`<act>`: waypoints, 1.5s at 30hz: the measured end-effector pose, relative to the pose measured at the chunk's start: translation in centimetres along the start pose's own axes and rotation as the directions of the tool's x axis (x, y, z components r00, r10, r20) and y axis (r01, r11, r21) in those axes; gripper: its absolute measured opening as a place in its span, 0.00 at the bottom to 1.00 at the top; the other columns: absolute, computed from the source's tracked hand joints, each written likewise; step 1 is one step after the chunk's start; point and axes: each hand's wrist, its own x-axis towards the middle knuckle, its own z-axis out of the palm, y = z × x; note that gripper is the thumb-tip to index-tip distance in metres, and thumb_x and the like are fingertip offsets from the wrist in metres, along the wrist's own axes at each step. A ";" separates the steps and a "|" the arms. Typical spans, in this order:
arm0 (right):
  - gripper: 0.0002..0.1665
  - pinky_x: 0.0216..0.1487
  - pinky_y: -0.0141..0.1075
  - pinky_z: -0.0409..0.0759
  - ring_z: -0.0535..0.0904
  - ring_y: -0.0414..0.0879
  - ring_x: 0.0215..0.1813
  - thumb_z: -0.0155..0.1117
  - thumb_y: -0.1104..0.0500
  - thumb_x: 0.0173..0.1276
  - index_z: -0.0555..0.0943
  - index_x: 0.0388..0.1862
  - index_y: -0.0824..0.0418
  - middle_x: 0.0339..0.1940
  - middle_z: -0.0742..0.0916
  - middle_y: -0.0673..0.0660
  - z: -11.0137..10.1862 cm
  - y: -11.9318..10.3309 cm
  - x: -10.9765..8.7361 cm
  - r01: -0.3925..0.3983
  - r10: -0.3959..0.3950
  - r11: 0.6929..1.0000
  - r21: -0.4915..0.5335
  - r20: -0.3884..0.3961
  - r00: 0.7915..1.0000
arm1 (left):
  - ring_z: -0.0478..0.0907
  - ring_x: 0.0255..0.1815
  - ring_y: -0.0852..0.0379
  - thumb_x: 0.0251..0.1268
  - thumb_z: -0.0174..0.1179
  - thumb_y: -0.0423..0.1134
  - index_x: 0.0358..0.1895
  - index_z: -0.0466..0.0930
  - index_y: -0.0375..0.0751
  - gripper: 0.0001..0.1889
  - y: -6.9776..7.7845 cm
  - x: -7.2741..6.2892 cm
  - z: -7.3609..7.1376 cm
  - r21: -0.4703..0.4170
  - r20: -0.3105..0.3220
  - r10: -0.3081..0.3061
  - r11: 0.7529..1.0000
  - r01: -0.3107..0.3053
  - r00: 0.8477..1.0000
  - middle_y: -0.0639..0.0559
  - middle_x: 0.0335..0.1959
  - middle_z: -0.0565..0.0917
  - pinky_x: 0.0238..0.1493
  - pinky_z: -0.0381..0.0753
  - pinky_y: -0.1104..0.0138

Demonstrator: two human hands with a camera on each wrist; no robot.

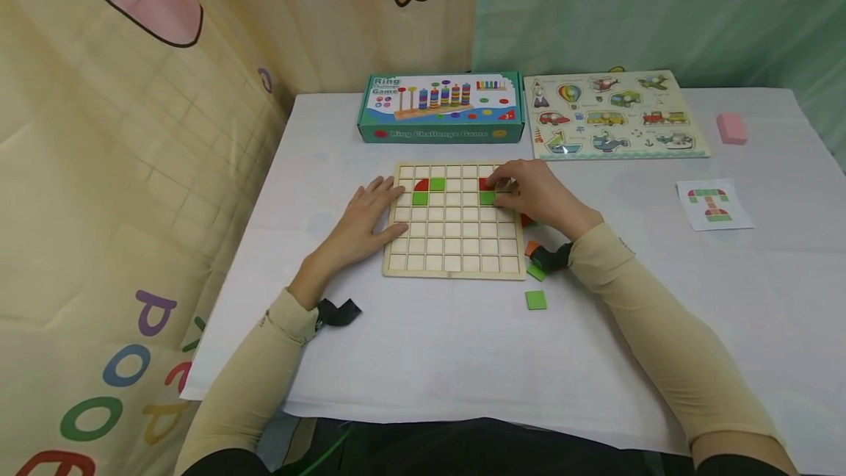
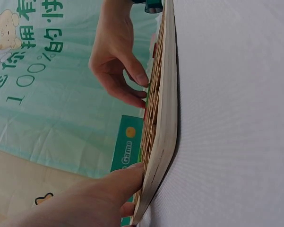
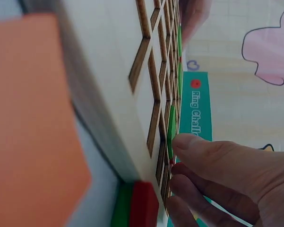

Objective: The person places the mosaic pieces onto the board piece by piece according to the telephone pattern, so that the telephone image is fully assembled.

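Observation:
A square wooden grid board (image 1: 452, 244) lies on the table. My left hand (image 1: 360, 222) rests along its left edge, thumb and fingers spread and touching the frame. Near that hand sit a red quarter-round tile (image 1: 421, 186) and two green square tiles, one right of it (image 1: 437, 184) and one below it (image 1: 419, 198). Toward the board's upper right, my right hand (image 1: 538, 193) has its fingertips at a red tile (image 1: 484, 184), partly hidden by them. Its thumb touches the edge of a green tile (image 3: 172, 127) just below, apart from the fingers.
Beside the board's right edge lie loose tiles: a green square (image 1: 536, 300), an orange piece (image 1: 532, 247) and a red one (image 3: 144, 203). A pattern card (image 1: 714, 204) and pink block (image 1: 731, 128) are at right. A ring game box (image 1: 441, 134) and vehicle puzzle (image 1: 615, 116) stand behind.

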 end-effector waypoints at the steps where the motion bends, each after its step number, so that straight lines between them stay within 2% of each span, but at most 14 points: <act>1: 0.18 0.57 0.51 0.85 0.85 0.55 0.52 0.75 0.64 0.69 0.87 0.57 0.64 0.52 0.89 0.61 -0.1 0.1 0.0 0.004 -0.004 1.000 0.002 0.004 1.000 | 0.40 0.90 0.46 0.78 0.60 0.54 0.84 0.59 0.44 0.39 0.0 0.0 0.0 -0.002 -0.001 0.000 1.000 0.000 1.000 0.45 0.88 0.52 0.88 0.34 0.48; 6: 0.18 0.59 0.52 0.85 0.84 0.55 0.53 0.75 0.64 0.69 0.87 0.56 0.65 0.51 0.90 0.61 -1.3 0.7 -0.6 0.003 -0.003 1.000 -0.009 -0.022 1.000 | 0.41 0.90 0.45 0.77 0.60 0.54 0.84 0.60 0.44 0.39 0.0 0.1 0.1 -0.007 -0.006 0.009 1.000 -0.009 1.000 0.44 0.88 0.53 0.88 0.34 0.47; 11: 0.17 0.60 0.54 0.84 0.83 0.56 0.53 0.74 0.63 0.70 0.87 0.56 0.65 0.51 0.90 0.62 -2.7 1.8 -1.7 -0.049 0.048 0.999 -0.017 -0.043 0.998 | 0.40 0.90 0.45 0.77 0.60 0.55 0.84 0.60 0.44 0.39 0.0 0.1 -0.1 0.001 -0.003 0.008 1.000 -0.008 1.000 0.44 0.88 0.53 0.88 0.35 0.47; 15: 0.17 0.59 0.54 0.84 0.83 0.56 0.52 0.77 0.63 0.67 0.88 0.54 0.64 0.49 0.90 0.62 -3.0 2.8 -2.5 -0.068 0.067 0.997 -0.044 -0.044 0.997 | 0.40 0.90 0.45 0.77 0.60 0.55 0.84 0.59 0.44 0.39 -0.1 0.1 -0.2 0.006 0.001 0.003 1.000 -0.003 1.000 0.44 0.88 0.52 0.88 0.35 0.48; 21: 0.13 0.57 0.51 0.84 0.84 0.54 0.50 0.76 0.65 0.66 0.90 0.49 0.63 0.46 0.92 0.59 -2.6 3.5 -2.7 -0.032 0.032 0.998 -0.062 -0.013 0.999 | 0.40 0.90 0.45 0.77 0.60 0.55 0.84 0.59 0.44 0.39 -0.1 0.1 -0.1 -0.001 0.006 0.006 1.000 -0.006 1.000 0.44 0.88 0.52 0.88 0.35 0.47; 27: 0.13 0.53 0.49 0.84 0.84 0.52 0.46 0.78 0.65 0.63 0.90 0.47 0.61 0.44 0.92 0.57 -2.9 3.7 -2.7 -0.001 -0.001 0.993 -0.117 -0.021 1.000 | 0.41 0.90 0.44 0.77 0.60 0.55 0.84 0.59 0.44 0.39 -0.2 0.1 0.0 0.006 0.007 0.011 1.000 -0.011 1.000 0.43 0.88 0.53 0.87 0.35 0.46; 31: 0.13 0.51 0.49 0.85 0.84 0.51 0.44 0.80 0.64 0.62 0.90 0.46 0.61 0.42 0.92 0.56 -2.9 2.7 -1.9 0.020 -0.025 0.995 -0.094 -0.048 0.999 | 0.40 0.90 0.44 0.77 0.60 0.55 0.84 0.59 0.44 0.39 -0.3 0.1 -0.1 0.009 0.004 0.011 1.000 -0.011 1.000 0.43 0.88 0.53 0.87 0.35 0.46; 34: 0.12 0.49 0.47 0.84 0.84 0.51 0.44 0.78 0.62 0.64 0.90 0.46 0.62 0.41 0.92 0.57 -2.2 0.9 -0.5 0.053 -0.056 0.996 -0.068 -0.048 0.997 | 0.40 0.90 0.45 0.77 0.60 0.55 0.84 0.59 0.44 0.39 -0.3 0.0 -0.1 0.001 0.004 0.008 1.000 -0.008 1.000 0.44 0.88 0.52 0.88 0.35 0.47; 39: 0.11 0.49 0.45 0.83 0.83 0.52 0.43 0.79 0.61 0.65 0.90 0.44 0.63 0.40 0.91 0.57 -0.7 -1.9 1.8 0.092 -0.094 0.993 -0.075 -0.025 0.995 | 0.40 0.90 0.46 0.78 0.60 0.55 0.84 0.59 0.44 0.39 -0.3 -0.1 0.0 -0.003 0.005 -0.002 1.000 0.002 1.000 0.44 0.88 0.52 0.88 0.35 0.47; 45: 0.10 0.47 0.45 0.83 0.83 0.51 0.40 0.79 0.59 0.65 0.90 0.43 0.62 0.38 0.91 0.57 0.9 -3.5 3.6 0.144 -0.143 0.985 -0.090 0.012 0.990 | 0.41 0.90 0.45 0.78 0.60 0.55 0.84 0.59 0.44 0.39 -0.2 0.0 -0.1 0.003 0.006 0.005 1.000 -0.005 1.000 0.44 0.88 0.53 0.88 0.35 0.46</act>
